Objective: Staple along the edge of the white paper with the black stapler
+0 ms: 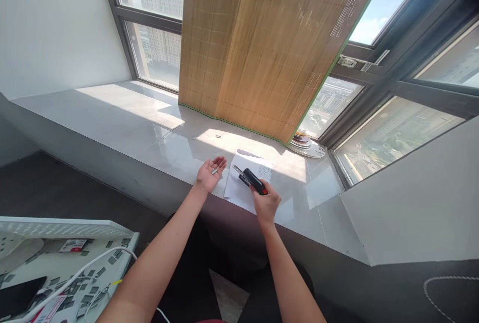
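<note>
My left hand (pixel 209 175) is turned palm up above the ledge's front edge, its fingers loosely extended. A short grey strip of staples (pixel 214 171) rests in that palm. In my right hand (pixel 267 202) is a black stapler (pixel 255 181) with a red mark at its rear end. Its top is raised and the metal staple channel (pixel 238 169) sticks out towards the left hand; whether staples are inside I cannot tell. Beneath the stapler lie white paper sheets (pixel 239 192), with handwriting on the right part.
Small dark pieces (pixel 218 136) lie on the sunlit tiled ledge (pixel 175 146). A bamboo blind (pixel 239 53) hangs down to the ledge's back. Stacked round items (pixel 301 139) stand at the right corner. At lower left, a white desk (pixel 125 258) bears a phone (pixel 21 295) and cables.
</note>
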`<move>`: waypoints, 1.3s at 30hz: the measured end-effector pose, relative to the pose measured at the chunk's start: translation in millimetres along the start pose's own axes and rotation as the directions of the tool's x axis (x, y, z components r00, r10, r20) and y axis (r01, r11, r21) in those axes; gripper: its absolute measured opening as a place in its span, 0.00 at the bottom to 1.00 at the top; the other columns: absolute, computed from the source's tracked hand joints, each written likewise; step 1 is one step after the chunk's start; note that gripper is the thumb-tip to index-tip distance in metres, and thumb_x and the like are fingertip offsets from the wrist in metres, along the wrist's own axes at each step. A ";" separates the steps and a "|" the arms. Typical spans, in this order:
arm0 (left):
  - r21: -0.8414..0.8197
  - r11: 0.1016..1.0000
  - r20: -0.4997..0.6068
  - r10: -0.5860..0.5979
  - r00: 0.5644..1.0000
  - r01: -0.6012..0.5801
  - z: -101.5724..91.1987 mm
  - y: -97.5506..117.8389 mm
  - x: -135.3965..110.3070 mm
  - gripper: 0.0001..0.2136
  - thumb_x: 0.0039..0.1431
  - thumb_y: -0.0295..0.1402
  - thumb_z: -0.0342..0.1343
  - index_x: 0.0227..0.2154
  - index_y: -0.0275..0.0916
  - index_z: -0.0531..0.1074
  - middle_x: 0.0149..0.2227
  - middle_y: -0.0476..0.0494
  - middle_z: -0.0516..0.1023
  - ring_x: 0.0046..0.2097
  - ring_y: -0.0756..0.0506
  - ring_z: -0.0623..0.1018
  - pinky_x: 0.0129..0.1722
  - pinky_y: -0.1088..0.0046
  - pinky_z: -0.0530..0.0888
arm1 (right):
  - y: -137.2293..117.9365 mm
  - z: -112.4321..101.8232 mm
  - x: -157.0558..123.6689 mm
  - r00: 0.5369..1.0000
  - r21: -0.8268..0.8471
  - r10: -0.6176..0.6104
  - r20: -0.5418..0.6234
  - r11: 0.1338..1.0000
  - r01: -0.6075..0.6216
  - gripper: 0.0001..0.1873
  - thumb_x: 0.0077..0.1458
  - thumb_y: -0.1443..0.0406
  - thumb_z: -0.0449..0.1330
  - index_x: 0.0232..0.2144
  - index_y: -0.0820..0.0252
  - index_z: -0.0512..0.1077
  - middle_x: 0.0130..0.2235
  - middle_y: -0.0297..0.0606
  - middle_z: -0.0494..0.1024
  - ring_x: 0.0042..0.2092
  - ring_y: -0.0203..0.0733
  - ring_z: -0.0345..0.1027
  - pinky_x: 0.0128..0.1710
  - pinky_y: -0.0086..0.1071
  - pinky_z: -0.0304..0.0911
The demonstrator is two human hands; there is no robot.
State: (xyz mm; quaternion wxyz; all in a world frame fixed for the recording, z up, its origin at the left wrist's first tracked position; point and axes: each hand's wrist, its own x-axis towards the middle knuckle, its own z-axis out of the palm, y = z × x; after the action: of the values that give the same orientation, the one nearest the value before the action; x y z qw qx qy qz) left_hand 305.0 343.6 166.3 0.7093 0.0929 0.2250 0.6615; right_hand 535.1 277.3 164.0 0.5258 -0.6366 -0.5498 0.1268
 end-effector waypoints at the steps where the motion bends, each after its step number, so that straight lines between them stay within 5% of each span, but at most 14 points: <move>1: -0.007 1.000 0.001 -0.003 1.000 0.003 0.8 0.4 -0.4 0.17 0.75 0.34 0.45 0.50 0.28 0.76 0.57 0.26 0.79 0.60 0.38 0.80 0.62 0.61 0.77 | 0.3 0.1 1.1 1.000 -0.016 0.021 -0.013 1.000 -0.021 0.23 0.53 0.48 0.66 0.42 0.58 0.83 0.37 0.42 0.84 0.38 0.54 0.77 0.44 0.42 0.69; 5: 0.000 1.000 0.025 -0.029 0.999 0.029 2.3 2.0 -2.3 0.18 0.75 0.35 0.45 0.51 0.29 0.75 0.59 0.26 0.78 0.61 0.37 0.79 0.63 0.59 0.76 | -0.8 -1.3 0.6 1.000 -0.085 0.018 0.001 0.996 -0.018 0.27 0.54 0.45 0.66 0.44 0.60 0.82 0.39 0.45 0.84 0.42 0.57 0.75 0.44 0.44 0.68; 9: 0.038 0.998 0.045 -0.057 0.997 0.055 2.7 2.1 -3.5 0.18 0.75 0.36 0.44 0.52 0.29 0.74 0.60 0.27 0.77 0.61 0.36 0.79 0.64 0.57 0.75 | -22.1 6.1 -5.1 0.953 -0.176 -0.299 -0.059 0.942 0.285 0.20 0.66 0.54 0.61 0.53 0.59 0.77 0.53 0.49 0.80 0.55 0.59 0.68 0.54 0.48 0.64; 12: 0.098 0.993 0.065 -0.073 0.995 0.066 3.8 2.5 -3.5 0.19 0.76 0.37 0.43 0.56 0.30 0.72 0.60 0.28 0.78 0.61 0.38 0.79 0.64 0.58 0.74 | -53.3 31.9 -1.8 0.788 -0.069 -0.566 0.242 0.800 0.596 0.14 0.70 0.67 0.56 0.51 0.53 0.79 0.54 0.40 0.81 0.52 0.52 0.69 0.54 0.44 0.63; 15: 0.168 0.981 0.094 -0.118 0.988 0.101 4.5 4.6 -3.3 0.21 0.76 0.39 0.41 0.60 0.32 0.70 0.59 0.30 0.78 0.61 0.39 0.78 0.64 0.58 0.73 | -81.9 66.8 9.7 0.596 -0.041 -0.634 0.494 0.667 0.744 0.14 0.65 0.72 0.61 0.47 0.53 0.81 0.51 0.36 0.82 0.50 0.51 0.69 0.52 0.43 0.65; 18: 0.186 0.976 0.108 -0.133 0.985 0.112 3.0 7.1 -1.3 0.22 0.76 0.40 0.40 0.58 0.32 0.71 0.59 0.30 0.78 0.60 0.40 0.78 0.62 0.60 0.73 | -96.6 89.4 20.4 0.477 -0.062 -0.610 0.632 0.575 0.816 0.13 0.65 0.73 0.62 0.36 0.50 0.82 0.41 0.32 0.83 0.49 0.47 0.72 0.55 0.42 0.67; 20: 0.195 0.976 0.106 -0.116 0.988 0.094 1.1 7.5 1.6 0.21 0.76 0.41 0.40 0.55 0.33 0.72 0.58 0.30 0.78 0.59 0.41 0.79 0.59 0.62 0.75 | -98.3 91.6 24.3 0.447 -0.048 -0.617 0.648 0.552 0.832 0.15 0.65 0.73 0.61 0.33 0.48 0.81 0.40 0.30 0.83 0.51 0.45 0.73 0.57 0.40 0.67; 23: 0.250 0.968 0.048 0.016 0.999 -0.028 -0.5 4.0 5.8 0.15 0.74 0.41 0.46 0.46 0.37 0.74 0.50 0.35 0.79 0.51 0.43 0.80 0.49 0.66 0.78 | -87.9 75.4 33.1 0.527 -0.018 -0.639 0.560 0.627 0.779 0.15 0.68 0.71 0.58 0.37 0.46 0.81 0.42 0.29 0.83 0.52 0.45 0.74 0.56 0.39 0.68; 26: 0.394 0.894 0.040 0.216 0.976 -0.214 0.6 -2.5 6.5 0.05 0.67 0.36 0.58 0.40 0.41 0.74 0.37 0.45 0.75 0.37 0.49 0.76 0.34 0.75 0.73 | -54.7 38.8 62.8 0.800 -0.059 -0.504 0.326 0.834 0.549 0.13 0.69 0.64 0.56 0.39 0.46 0.81 0.45 0.33 0.84 0.49 0.47 0.75 0.53 0.40 0.70; 28: 0.463 0.850 0.094 0.233 0.968 -0.250 2.3 -6.1 5.8 0.06 0.63 0.36 0.63 0.39 0.42 0.75 0.33 0.48 0.71 0.33 0.50 0.70 0.28 0.76 0.69 | -19.2 8.7 96.9 0.960 -0.105 -0.258 0.107 0.957 0.269 0.07 0.65 0.61 0.60 0.37 0.48 0.80 0.42 0.34 0.84 0.45 0.47 0.75 0.50 0.39 0.70; 31: 0.477 0.847 0.136 0.192 0.972 -0.234 4.2 -9.0 5.2 0.08 0.61 0.38 0.65 0.37 0.41 0.76 0.33 0.48 0.69 0.32 0.51 0.67 0.27 0.77 0.67 | 40.7 -29.5 156.0 0.998 -0.168 -0.051 -0.030 0.985 0.045 0.05 0.57 0.65 0.61 0.31 0.55 0.77 0.37 0.40 0.84 0.39 0.48 0.75 0.47 0.41 0.70; 33: 0.477 0.848 0.155 0.178 0.972 -0.231 4.2 -9.8 5.8 0.08 0.60 0.38 0.66 0.38 0.41 0.76 0.33 0.48 0.68 0.32 0.51 0.67 0.28 0.77 0.67 | 74.6 -43.0 189.5 0.979 -0.196 0.156 -0.132 0.964 -0.180 0.03 0.52 0.66 0.61 0.31 0.56 0.76 0.38 0.41 0.84 0.40 0.48 0.76 0.47 0.39 0.69; 39: 0.475 0.851 0.157 0.170 0.973 -0.225 3.3 -9.8 8.1 0.11 0.57 0.39 0.67 0.38 0.40 0.76 0.32 0.49 0.68 0.32 0.51 0.67 0.29 0.78 0.67 | 125.9 -35.5 232.0 0.966 -0.185 0.218 -0.140 0.953 -0.242 0.11 0.47 0.66 0.64 0.37 0.58 0.75 0.37 0.41 0.84 0.43 0.48 0.78 0.50 0.37 0.69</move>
State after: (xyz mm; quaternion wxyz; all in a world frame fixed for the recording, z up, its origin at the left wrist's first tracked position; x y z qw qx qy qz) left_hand 315.5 351.0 163.4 0.6020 0.3280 0.3353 0.6462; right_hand 716.9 471.7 173.5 0.4721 -0.7523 -0.4499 0.0933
